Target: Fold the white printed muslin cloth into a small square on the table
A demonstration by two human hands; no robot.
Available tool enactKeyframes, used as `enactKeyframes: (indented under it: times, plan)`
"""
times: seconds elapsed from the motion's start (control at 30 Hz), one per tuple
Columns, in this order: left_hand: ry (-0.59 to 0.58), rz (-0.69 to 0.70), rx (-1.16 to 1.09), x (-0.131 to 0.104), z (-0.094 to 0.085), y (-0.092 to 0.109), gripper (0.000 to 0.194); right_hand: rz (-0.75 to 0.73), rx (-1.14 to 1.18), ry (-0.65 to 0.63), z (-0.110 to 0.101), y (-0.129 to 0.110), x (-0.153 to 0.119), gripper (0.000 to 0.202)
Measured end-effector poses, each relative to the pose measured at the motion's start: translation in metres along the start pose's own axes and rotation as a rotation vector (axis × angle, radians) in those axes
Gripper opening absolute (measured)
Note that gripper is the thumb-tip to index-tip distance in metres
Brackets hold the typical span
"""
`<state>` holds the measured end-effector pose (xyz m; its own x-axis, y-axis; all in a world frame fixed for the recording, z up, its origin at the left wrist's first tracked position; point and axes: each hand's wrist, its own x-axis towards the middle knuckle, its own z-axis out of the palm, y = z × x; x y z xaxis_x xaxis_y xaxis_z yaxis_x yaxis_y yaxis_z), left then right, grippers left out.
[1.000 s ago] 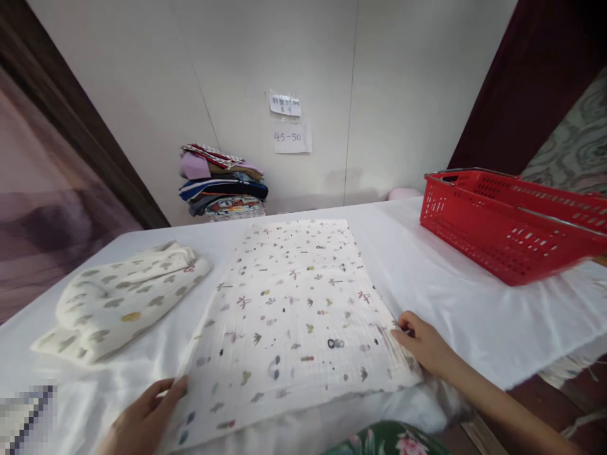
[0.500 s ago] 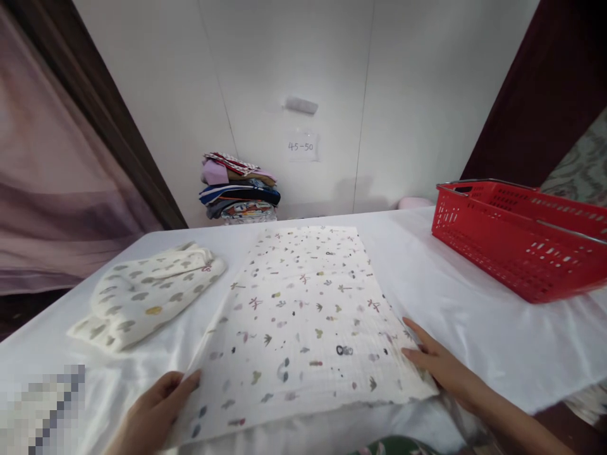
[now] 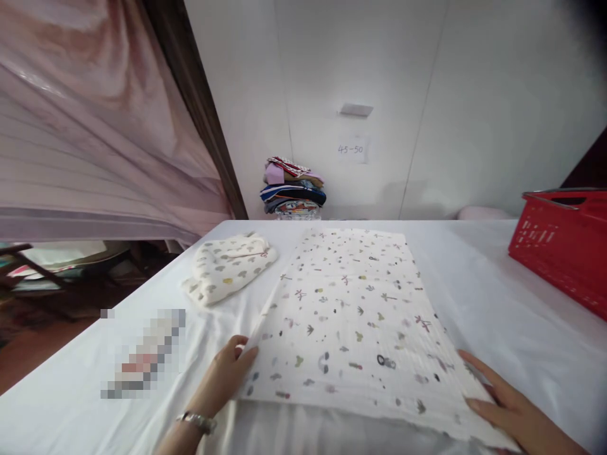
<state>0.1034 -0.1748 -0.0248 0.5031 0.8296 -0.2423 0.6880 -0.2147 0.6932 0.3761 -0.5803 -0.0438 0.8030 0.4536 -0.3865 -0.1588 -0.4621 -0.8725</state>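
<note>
A white muslin cloth (image 3: 351, 322), printed with small palms, clouds and other figures, lies spread lengthwise in front of me. Its left edge is pinched between the thumb and fingers of my left hand (image 3: 227, 373), near the front corner. My right hand (image 3: 507, 398) grips the opposite edge, close to the front right corner. The front edge of the cloth hangs slightly slack between the two. Left of it, apart from my hands, a crumpled cream cloth (image 3: 230, 265) with grey-green shapes rests on the table.
A white-covered table (image 3: 474, 284) carries everything. At its back stands a stack of folded fabrics (image 3: 294, 189) by the wall. On the right is a red plastic basket (image 3: 564, 246). A pixelated item (image 3: 147, 354) lies at the left, and a pink curtain (image 3: 109, 126) hangs beyond.
My view has turned left, so the table and everything on it appear farther right. Both hands keep their hold on the printed cloth, which lies much the same.
</note>
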Motion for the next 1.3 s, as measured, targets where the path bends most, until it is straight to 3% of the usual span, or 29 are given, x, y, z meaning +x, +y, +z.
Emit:
enactKeyframes:
  times: [0.23, 0.37, 0.6, 0.73, 0.83, 0.93, 1.03, 1.17, 1.3]
  plan:
    - [0.064, 0.047, 0.258, 0.007, 0.0, -0.017, 0.033, -0.099, -0.117, -0.077, -0.002, 0.011, 0.006, 0.087]
    - [0.086, 0.06, 0.405, 0.004, -0.003, -0.012, 0.034, -0.087, -0.164, -0.137, 0.004, 0.012, -0.002, 0.087]
    - [0.064, 0.036, 0.655, -0.001, -0.008, 0.003, 0.036, -0.066, -0.455, -0.089, 0.003, 0.014, -0.003, 0.077]
    - [0.144, 0.103, 0.716, 0.003, -0.009, 0.012, 0.037, -0.162, -0.736, 0.022, -0.002, -0.009, 0.002, 0.06]
    - [0.198, 0.309, 0.66, 0.013, 0.003, 0.031, 0.04, -0.318, -0.894, 0.132, 0.01, -0.045, 0.011, 0.055]
    - [0.128, 0.571, 0.586, 0.032, 0.028, 0.061, 0.048, -0.515, -0.894, 0.003, 0.04, -0.082, 0.032, 0.055]
    - [0.041, 0.676, 0.612, 0.06, 0.055, 0.087, 0.059, -0.661, -0.939, -0.121, 0.072, -0.108, 0.068, 0.063]
    - [0.019, 0.521, 0.672, 0.095, 0.074, 0.097, 0.065, -0.639, -1.096, -0.112, 0.091, -0.114, 0.13, 0.071]
    - [-0.007, 0.444, 0.639, 0.114, 0.075, 0.084, 0.066, -0.529, -1.146, -0.114, 0.084, -0.096, 0.169, 0.075]
